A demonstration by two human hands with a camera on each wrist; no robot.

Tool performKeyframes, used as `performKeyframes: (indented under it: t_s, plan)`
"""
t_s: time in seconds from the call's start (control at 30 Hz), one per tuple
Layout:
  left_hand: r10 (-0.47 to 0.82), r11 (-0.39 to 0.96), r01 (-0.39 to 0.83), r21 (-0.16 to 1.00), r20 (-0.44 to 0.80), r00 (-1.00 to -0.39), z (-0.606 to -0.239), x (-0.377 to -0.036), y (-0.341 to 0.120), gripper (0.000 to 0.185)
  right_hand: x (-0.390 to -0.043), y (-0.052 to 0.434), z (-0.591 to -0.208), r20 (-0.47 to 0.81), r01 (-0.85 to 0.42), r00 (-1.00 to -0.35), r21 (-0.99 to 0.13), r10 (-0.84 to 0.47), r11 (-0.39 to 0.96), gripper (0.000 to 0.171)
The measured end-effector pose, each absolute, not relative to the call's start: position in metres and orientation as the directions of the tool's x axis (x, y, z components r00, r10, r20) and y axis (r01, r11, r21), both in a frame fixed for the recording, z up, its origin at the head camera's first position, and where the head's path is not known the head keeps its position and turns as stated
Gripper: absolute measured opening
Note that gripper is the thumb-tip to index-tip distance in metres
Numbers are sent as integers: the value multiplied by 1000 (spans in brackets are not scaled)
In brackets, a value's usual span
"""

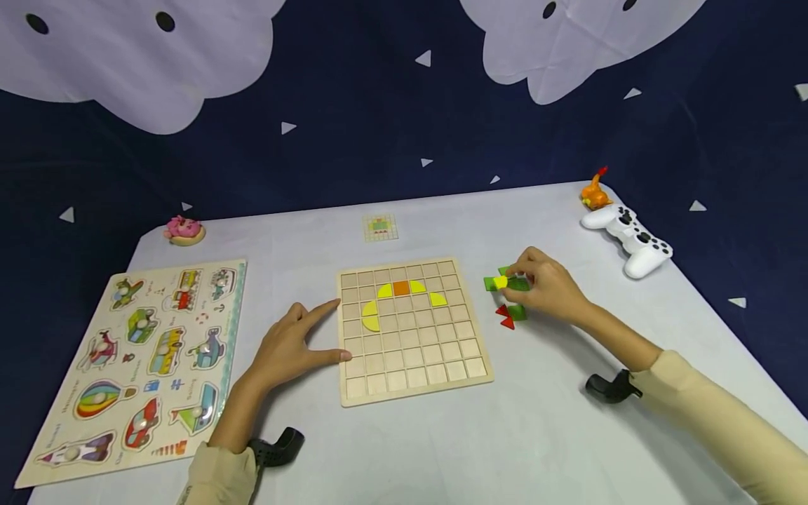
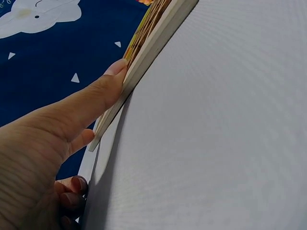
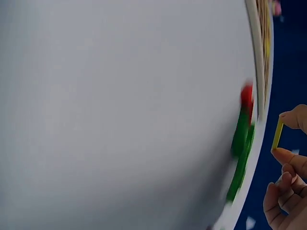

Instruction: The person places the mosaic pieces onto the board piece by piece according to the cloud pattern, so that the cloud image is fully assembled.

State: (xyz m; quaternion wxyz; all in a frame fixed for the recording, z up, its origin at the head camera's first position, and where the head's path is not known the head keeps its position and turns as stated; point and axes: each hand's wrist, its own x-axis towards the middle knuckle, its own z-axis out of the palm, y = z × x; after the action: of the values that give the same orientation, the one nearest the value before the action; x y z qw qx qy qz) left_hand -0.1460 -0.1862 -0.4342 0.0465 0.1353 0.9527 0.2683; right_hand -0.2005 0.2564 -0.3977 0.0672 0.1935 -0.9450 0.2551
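A pale grey tabletop stands before a dark navy backdrop strewn with small white triangles and large white cloud shapes. At its middle lies a square wooden grid board holding yellow curved pieces and one orange square in its upper rows. The left hand rests against the board's left edge, fingers straight, thumb and forefinger spread along the rim. The right hand is just right of the board, pinching a small flat yellow piece between thumb and forefinger, lifted over a loose cluster of green pieces and red triangles lying on the surface. To the far left lies a wooden vehicle peg puzzle; a pink toy sits at the back left corner. At the back right are a white game controller and an orange figure. A small pattern card lies behind the board.
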Motion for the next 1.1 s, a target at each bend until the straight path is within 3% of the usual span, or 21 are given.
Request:
performKeyframes:
  t_s: [0.5,0.73,1.1]
  plan:
    - [287,818,238,523,-13,-958,-432,-146,-186,95,-177,184,-406,229,-579,-811,-448,-538,681,23]
    - [286,815,238,528,-9,-958,-432,-146,-186,96,-171,170,-407,145,-505,-853,-474,-502,721,27]
    - [293,810,253,529,9,-956,-434,-147,-187,95,-165,155,-408,125,-365,-927,-520,-354,772,21]
